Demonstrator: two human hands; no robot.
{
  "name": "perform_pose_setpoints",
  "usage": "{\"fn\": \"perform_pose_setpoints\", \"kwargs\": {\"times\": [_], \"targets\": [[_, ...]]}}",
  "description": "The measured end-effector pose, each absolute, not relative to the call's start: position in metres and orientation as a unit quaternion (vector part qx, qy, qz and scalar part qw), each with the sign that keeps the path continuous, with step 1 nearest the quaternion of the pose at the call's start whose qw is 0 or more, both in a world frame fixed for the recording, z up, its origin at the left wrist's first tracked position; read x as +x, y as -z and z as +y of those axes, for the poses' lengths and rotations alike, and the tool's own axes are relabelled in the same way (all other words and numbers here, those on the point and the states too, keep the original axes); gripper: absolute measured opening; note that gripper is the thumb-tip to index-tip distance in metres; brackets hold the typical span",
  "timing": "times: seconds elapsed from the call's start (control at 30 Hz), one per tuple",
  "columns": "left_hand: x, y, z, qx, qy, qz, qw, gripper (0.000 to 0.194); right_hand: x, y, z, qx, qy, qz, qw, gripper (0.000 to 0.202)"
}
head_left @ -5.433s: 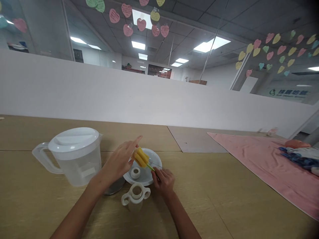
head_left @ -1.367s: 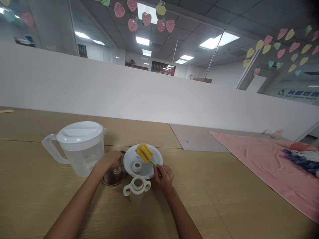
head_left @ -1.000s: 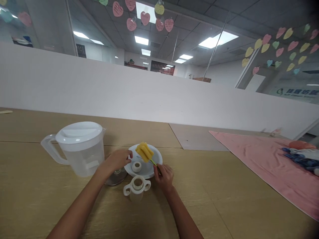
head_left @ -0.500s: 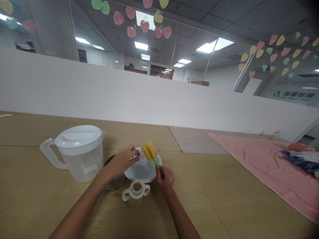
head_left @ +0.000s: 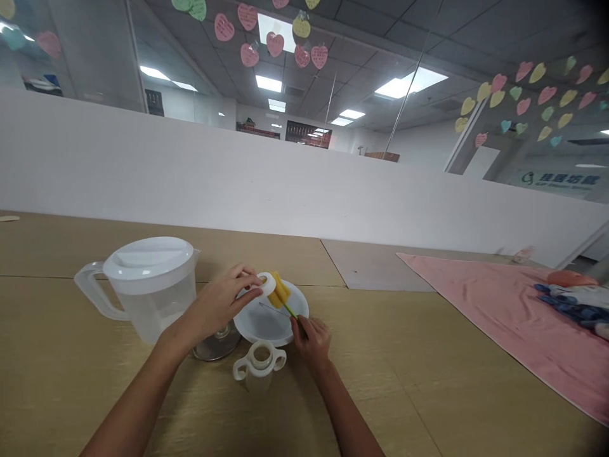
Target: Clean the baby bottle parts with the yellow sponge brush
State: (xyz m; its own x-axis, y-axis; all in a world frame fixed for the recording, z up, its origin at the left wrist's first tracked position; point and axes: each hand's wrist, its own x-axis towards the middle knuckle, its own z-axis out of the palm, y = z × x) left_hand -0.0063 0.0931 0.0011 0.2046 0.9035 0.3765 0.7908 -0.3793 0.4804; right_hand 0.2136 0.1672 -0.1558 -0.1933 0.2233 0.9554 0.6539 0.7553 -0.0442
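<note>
Between the fingertips of my left hand is a white ring, tilted above the bowl. My right hand is closed round the green handle of a yellow sponge brush, whose head touches or nearly touches the ring. Below both lies a white bowl with a thin dark rod or line in it. A clear bottle with two white handles stands upright in front of the bowl. Left of the bowl, partly behind my left hand, sits a round metal dish with a small object on it.
A lidded clear pitcher stands at the left. To the right a pink cloth covers the table, with blue and white fabric on it. A white wall runs behind the table.
My left hand has turned, and the white ring now shows clearly in its fingers. The yellow brush head has shifted slightly left and down, against or beside the ring.
</note>
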Motion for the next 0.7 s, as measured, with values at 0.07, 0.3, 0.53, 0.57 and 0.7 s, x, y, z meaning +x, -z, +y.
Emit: {"fn": "perform_pose_setpoints", "kwargs": {"times": [0.07,0.3,0.53,0.57,0.7], "targets": [[-0.015,0.003,0.098,0.749,-0.297,0.592,0.004,0.035,0.213,0.155,0.166,-0.290,0.189,-0.750,0.563,0.005],[-0.048,0.015,0.104,0.724,-0.133,0.676,0.023,0.021,0.214,0.152,0.165,-0.301,0.186,-0.735,0.578,0.006],[-0.050,0.037,0.119,0.690,-0.038,0.701,0.175,0.004,0.213,0.153,0.165,-0.306,0.187,-0.729,0.582,0.006],[-0.051,0.042,0.122,0.685,-0.033,0.705,0.181,0.007,0.213,0.153,0.165,-0.308,0.188,-0.728,0.584,0.006],[-0.054,0.060,0.132,0.663,-0.010,0.719,0.208,0.014,0.214,0.155,0.166,-0.308,0.187,-0.731,0.580,0.005]]}}
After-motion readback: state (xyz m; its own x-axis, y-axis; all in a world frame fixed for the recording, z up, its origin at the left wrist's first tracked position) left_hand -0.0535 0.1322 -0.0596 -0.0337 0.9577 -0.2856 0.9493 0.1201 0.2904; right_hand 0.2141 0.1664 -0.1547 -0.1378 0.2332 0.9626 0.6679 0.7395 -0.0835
